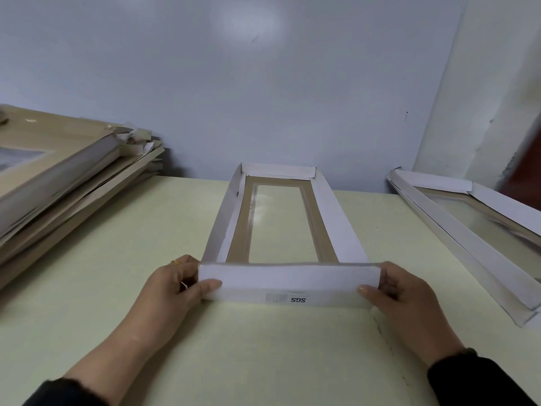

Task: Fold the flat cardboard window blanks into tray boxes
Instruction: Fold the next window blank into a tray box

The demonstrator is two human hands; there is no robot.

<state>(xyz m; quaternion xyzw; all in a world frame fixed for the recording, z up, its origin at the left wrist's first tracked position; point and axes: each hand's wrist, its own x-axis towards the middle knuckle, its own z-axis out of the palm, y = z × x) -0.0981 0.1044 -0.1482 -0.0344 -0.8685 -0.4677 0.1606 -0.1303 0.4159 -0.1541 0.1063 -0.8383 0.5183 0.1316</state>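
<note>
Two dark sleeves are seen at the lower edge, forearms reaching forward over the pale green bench [263, 347].

The left hand [172, 291] is curled round the left end of the near flap [288, 284] of the tray box [281, 230]; its thumb is laid on the white face and its fingers are tucked behind the end. A ring is worn on one finger. The right hand [401, 291] is set the same way on the right end, thumb on the front, fingers wrapped behind. Both grips are closed on the flap, which is held raised and tilted towards the viewer. A barcode label and the letters "SGS", upside down, are printed near its lower edge.

Beyond the flap, the tray box lies flat on the bench, running away from the viewer. Its two long side walls and the far end wall are stood up, white inside. The floor is a brown cardboard frame round a clear window [282, 222], through which the bench is seen. Nothing is held in the tray.

To the right, a second folded tray [468, 238] rests on the bench, angled and partly cut off by the picture edge; only its clear window is seen inside it.

To the left, further back, a stack of flat blanks [58, 183] is piled, brown and white edges fanned.

Behind all, a pale blue wall [263, 83] is seen.
</note>
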